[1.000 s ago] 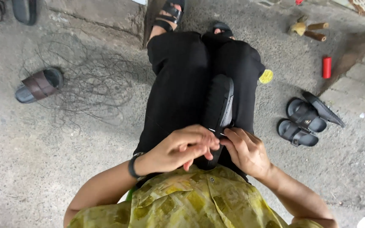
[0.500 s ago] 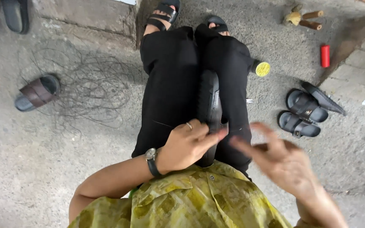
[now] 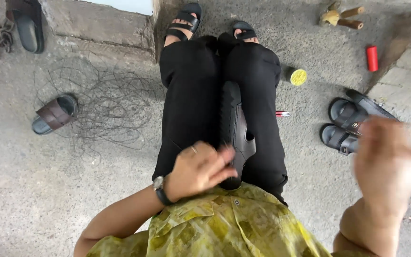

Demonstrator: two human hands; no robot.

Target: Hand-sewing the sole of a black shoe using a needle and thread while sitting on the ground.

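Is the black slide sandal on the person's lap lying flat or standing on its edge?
On edge: the black slide sandal is wedged between the thighs, ridged sole facing left, steadied by the left hand.

A black slide sandal (image 3: 234, 131) lies lengthwise in the person's lap, wedged in the groove between the two black-trousered thighs, its long axis running from twelve to six o'clock. It is turned on its side, so the ribbed sole edge faces nine o'clock and the broad strap with its opening faces three o'clock. Its near end sits against the fingertips of the left hand (image 3: 198, 169).
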